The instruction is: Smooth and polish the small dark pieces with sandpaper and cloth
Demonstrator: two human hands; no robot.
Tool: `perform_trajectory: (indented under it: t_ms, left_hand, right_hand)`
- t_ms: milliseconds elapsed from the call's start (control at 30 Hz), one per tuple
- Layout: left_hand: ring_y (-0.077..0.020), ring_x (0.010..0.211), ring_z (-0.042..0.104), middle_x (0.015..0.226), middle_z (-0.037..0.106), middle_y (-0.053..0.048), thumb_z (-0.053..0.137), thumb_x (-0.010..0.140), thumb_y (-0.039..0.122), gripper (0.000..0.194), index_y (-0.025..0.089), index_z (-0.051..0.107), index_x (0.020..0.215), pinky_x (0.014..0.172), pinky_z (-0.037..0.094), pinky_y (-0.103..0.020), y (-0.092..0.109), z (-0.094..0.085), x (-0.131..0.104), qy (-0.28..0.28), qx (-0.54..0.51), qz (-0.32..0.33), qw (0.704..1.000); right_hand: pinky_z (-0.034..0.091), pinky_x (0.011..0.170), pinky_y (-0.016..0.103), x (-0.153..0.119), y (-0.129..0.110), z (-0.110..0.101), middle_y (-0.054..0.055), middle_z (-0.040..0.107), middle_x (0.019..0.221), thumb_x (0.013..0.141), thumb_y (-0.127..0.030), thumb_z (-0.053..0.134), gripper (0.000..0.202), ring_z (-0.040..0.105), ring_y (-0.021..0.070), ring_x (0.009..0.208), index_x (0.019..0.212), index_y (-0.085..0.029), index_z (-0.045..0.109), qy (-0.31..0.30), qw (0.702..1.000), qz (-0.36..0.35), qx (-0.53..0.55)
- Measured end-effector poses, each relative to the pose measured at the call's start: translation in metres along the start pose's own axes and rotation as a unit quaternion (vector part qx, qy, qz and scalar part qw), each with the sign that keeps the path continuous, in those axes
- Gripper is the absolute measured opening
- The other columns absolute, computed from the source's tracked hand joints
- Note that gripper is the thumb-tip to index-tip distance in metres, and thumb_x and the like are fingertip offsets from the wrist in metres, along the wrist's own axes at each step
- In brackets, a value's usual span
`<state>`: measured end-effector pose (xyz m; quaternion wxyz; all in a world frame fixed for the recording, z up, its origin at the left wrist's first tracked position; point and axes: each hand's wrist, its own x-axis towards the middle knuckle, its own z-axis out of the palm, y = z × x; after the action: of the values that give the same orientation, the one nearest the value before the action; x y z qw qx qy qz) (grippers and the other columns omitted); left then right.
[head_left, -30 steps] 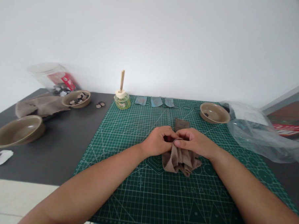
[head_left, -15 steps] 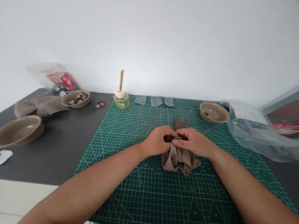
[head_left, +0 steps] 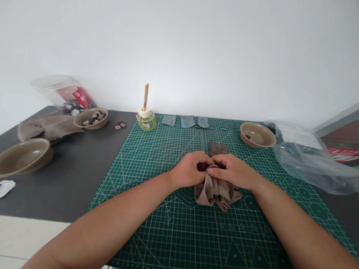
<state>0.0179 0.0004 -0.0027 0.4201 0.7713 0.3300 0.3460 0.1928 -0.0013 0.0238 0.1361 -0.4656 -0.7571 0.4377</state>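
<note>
A crumpled brown cloth [head_left: 216, 192] is bunched over the green cutting mat [head_left: 172, 238], its loose folds hanging toward me. My left hand [head_left: 192, 169] pinches its upper edge from the left. From the right, my right hand [head_left: 231, 171] grips the same edge, thumb on top, and the fingertips of both hands meet. Whatever may lie inside the folds is hidden. Just beyond my fingers a small dark brown square piece [head_left: 218, 148] lies flat on the mat.
Three pale blue packets [head_left: 187, 121] and a diffuser bottle [head_left: 146, 120] line the back. At right are a bowl [head_left: 257, 135] and clear plastic bag [head_left: 308, 160]. Two bowls, one holding scraps [head_left: 95, 117], brown cloth [head_left: 52, 126] and a plastic container [head_left: 58, 90] stand left.
</note>
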Motion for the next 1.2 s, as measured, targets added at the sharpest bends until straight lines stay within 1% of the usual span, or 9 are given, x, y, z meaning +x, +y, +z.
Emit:
perform_trajectory:
  t_ms: [333, 600, 800, 1200]
  left_hand:
    - [-0.0082, 0.060, 0.046, 0.063, 0.049, 0.002, 0.065, 0.068, 0.016, 0.004, 0.013, 0.065, 0.071, 0.057, 0.038, -0.020, -0.0001, 0.0003, 0.0003, -0.001, 0.006, 0.002, 1.000]
    - [-0.0080, 0.060, 0.046, 0.063, 0.049, 0.002, 0.065, 0.068, 0.015, 0.003, 0.013, 0.064, 0.070, 0.057, 0.039, -0.020, 0.0002, 0.0000, 0.0001, -0.004, 0.007, 0.009, 1.000]
    - [-0.0079, 0.060, 0.046, 0.062, 0.048, 0.002, 0.064, 0.068, 0.015, 0.002, 0.013, 0.064, 0.069, 0.057, 0.038, -0.020, 0.0007, 0.0000, 0.0000, -0.007, 0.012, -0.002, 1.000]
    - [-0.0084, 0.059, 0.046, 0.061, 0.048, 0.002, 0.063, 0.067, 0.014, 0.001, 0.013, 0.063, 0.068, 0.058, 0.039, -0.021, -0.0002, -0.0002, 0.0002, -0.007, 0.011, 0.016, 1.000]
  right_hand:
    - [0.039, 0.055, 0.025, -0.0003, -0.0009, -0.0002, 0.002, 0.061, 0.071, 0.078, -0.045, 0.056, 0.032, 0.053, 0.0151, 0.064, 0.081, -0.014, 0.064, 0.003, 1.000, -0.011, -0.012]
    - [0.039, 0.056, 0.025, -0.0001, -0.0009, -0.0001, 0.003, 0.061, 0.071, 0.078, -0.047, 0.055, 0.034, 0.053, 0.0152, 0.064, 0.080, -0.014, 0.064, 0.001, 1.000, -0.009, -0.016]
    - [0.038, 0.055, 0.025, -0.0004, -0.0013, 0.0003, 0.002, 0.060, 0.069, 0.078, -0.044, 0.055, 0.031, 0.052, 0.0147, 0.062, 0.079, -0.015, 0.064, 0.006, 1.000, -0.010, -0.026]
    - [0.038, 0.054, 0.025, -0.0006, -0.0024, 0.0003, 0.002, 0.060, 0.070, 0.079, -0.045, 0.054, 0.032, 0.052, 0.0148, 0.062, 0.079, -0.014, 0.063, 0.006, 0.999, -0.013, -0.033]
